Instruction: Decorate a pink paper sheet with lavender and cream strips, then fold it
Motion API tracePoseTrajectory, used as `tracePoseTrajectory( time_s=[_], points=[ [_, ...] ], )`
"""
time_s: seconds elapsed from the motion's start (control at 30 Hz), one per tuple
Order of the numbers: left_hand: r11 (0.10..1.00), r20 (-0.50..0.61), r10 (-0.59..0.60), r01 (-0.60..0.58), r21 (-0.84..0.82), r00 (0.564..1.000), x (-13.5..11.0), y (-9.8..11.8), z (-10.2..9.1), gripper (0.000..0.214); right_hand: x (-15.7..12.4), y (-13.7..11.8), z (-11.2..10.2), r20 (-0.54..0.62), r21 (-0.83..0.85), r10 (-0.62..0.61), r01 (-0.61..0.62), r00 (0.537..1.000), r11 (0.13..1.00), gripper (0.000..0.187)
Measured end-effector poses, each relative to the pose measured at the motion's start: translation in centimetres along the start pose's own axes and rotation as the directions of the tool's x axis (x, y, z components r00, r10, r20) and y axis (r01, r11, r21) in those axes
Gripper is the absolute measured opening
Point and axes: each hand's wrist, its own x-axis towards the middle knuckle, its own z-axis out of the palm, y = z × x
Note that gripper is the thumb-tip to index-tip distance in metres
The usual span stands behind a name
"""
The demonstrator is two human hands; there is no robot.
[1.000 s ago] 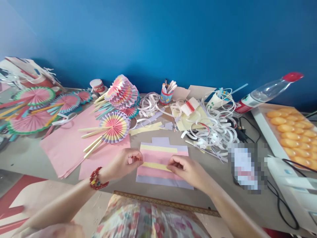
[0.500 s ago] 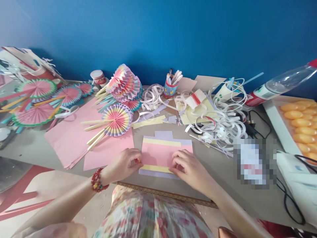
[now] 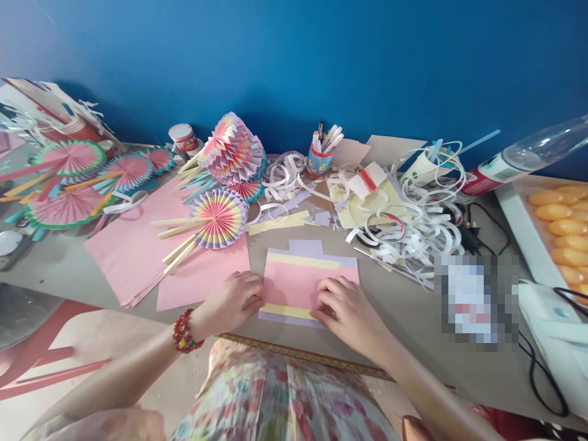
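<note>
A pink paper sheet (image 3: 294,283) lies flat before me, with lavender paper (image 3: 305,247) showing beyond its edges. One yellow paper strip (image 3: 301,261) runs along its far side. A second yellow paper strip (image 3: 288,311) crosses the near side. My left hand (image 3: 233,303) is at the left edge, fingers curled and tips together at the near strip's left end. My right hand (image 3: 344,312) bends over the right half, thumb and fingers pinched on the near strip. It covers the strip's right end.
Folded paper fans (image 3: 220,218) lie on pink sheets (image 3: 133,257) to the left. Curled white paper strips (image 3: 427,236) are heaped at the right. Behind stands a blue pen cup (image 3: 320,160). A plastic bottle (image 3: 509,160) leans beside a tray of orange items (image 3: 567,228).
My right hand has slid slightly left along the near yellow strip. The fingers of my left hand have drawn closer together. The view has shifted a little.
</note>
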Motion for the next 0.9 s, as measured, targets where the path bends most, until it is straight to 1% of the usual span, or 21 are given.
tracePoseTrajectory(
  time_s=[0.17,0.3,0.53,0.9],
  points=[
    [0.999,0.003,0.014,-0.014,0.036,1.000,0.00,0.02,0.08,0.016,-0.11,-0.13,0.24,0.000,-0.039,0.008,-0.008,1.000,0.999,0.015],
    [0.997,0.011,0.001,-0.002,0.074,1.000,-0.01,0.06,0.19,0.016,-0.16,-0.23,0.41,-0.012,-0.073,0.007,-0.008,1.000,0.997,0.015],
    [0.992,0.037,-0.016,0.011,0.123,0.999,-0.01,0.23,0.23,0.015,-0.14,-0.50,0.43,-0.011,-0.077,0.015,-0.015,1.000,0.997,0.016],
    [0.992,0.043,-0.003,-0.002,0.125,0.999,-0.04,0.17,0.37,0.015,-0.10,-0.56,0.35,-0.002,-0.084,0.020,-0.020,1.000,0.996,0.015]
  ],
)
